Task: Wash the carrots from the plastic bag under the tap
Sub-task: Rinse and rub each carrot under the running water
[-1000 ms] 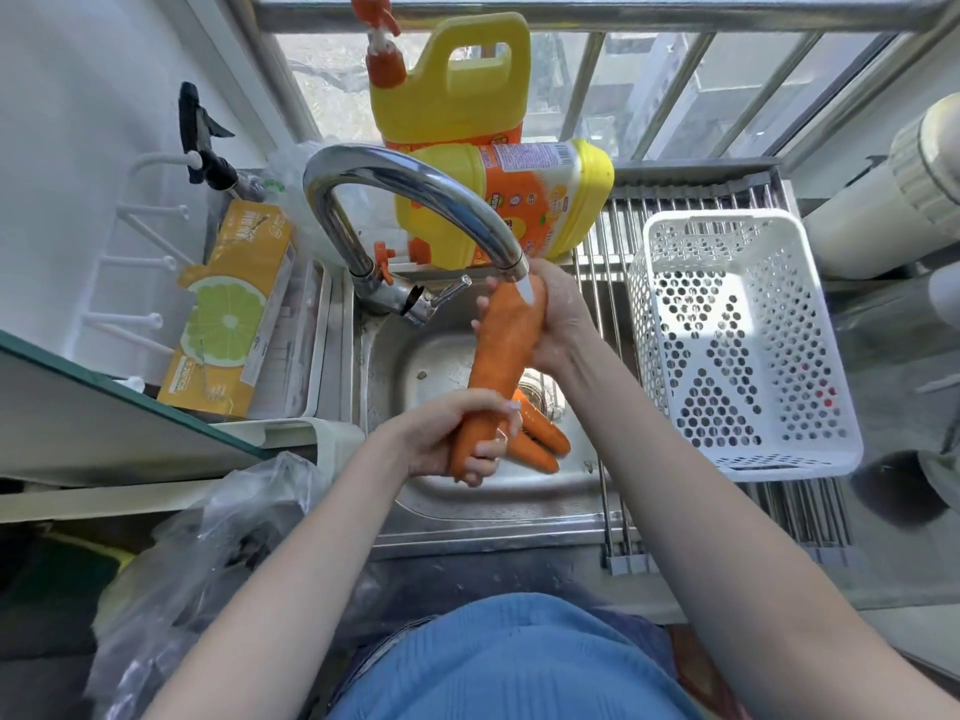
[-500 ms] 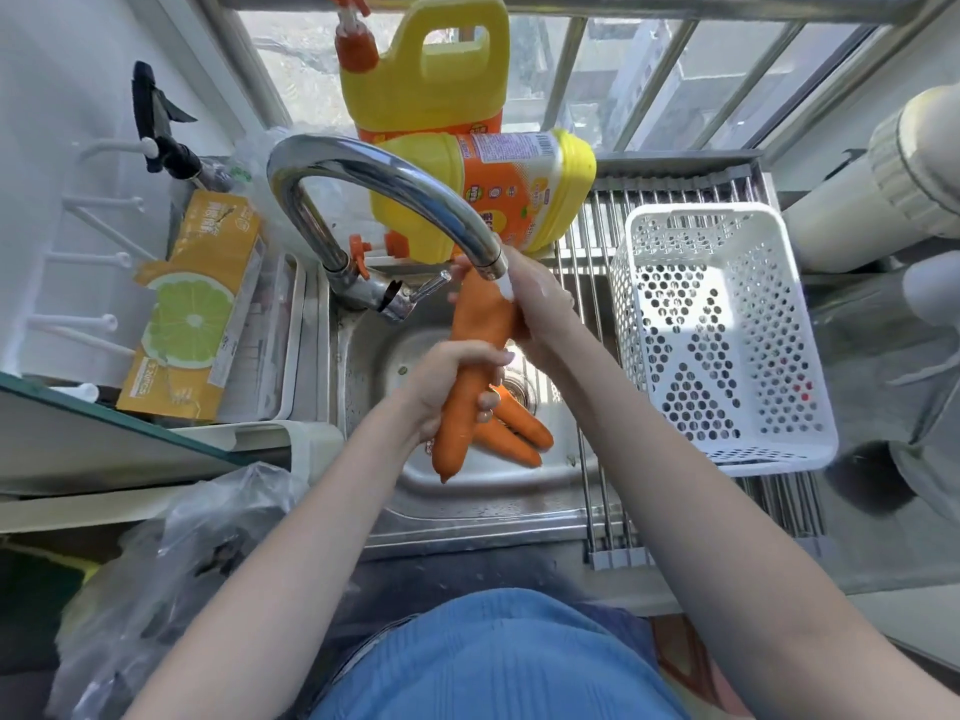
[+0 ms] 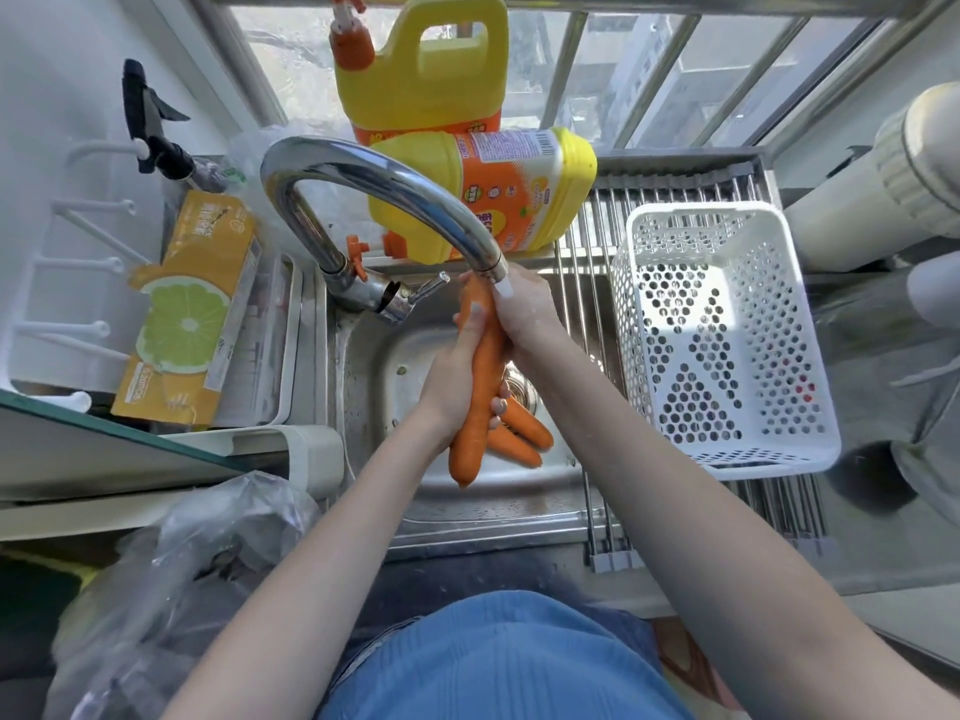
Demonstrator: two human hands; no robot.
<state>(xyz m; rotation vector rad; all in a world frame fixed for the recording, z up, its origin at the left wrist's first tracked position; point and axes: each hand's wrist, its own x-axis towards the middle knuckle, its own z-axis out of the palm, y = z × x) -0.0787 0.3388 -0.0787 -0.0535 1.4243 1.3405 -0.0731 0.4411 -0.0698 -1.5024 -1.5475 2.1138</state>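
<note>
The sink [image 3: 374, 387] is sitting under the window, its basin holding two more carrots [image 3: 519, 431] near the drain, partly behind the one being washed. The white basket [image 3: 727, 324] is resting on the drying rack to the right, and the crumpled plastic bag [image 3: 197, 574] is lying on the bench at lower left. The tap [image 3: 379, 184] is arching over the basin, its spout ending right above the big carrot [image 3: 480, 392], which is being held nearly upright, thick end under the spout. The left hand [image 3: 452, 381] is wrapping its fingers around the carrot's middle, thumb up along it; the right hand [image 3: 524, 309] is clasping the upper part. Whether water is running is hard to tell. To wash it well, the hands should probably be sliding and turning the carrot so every side is passing under the spout, gripping firmly since wet skin is likely slippery.
</note>
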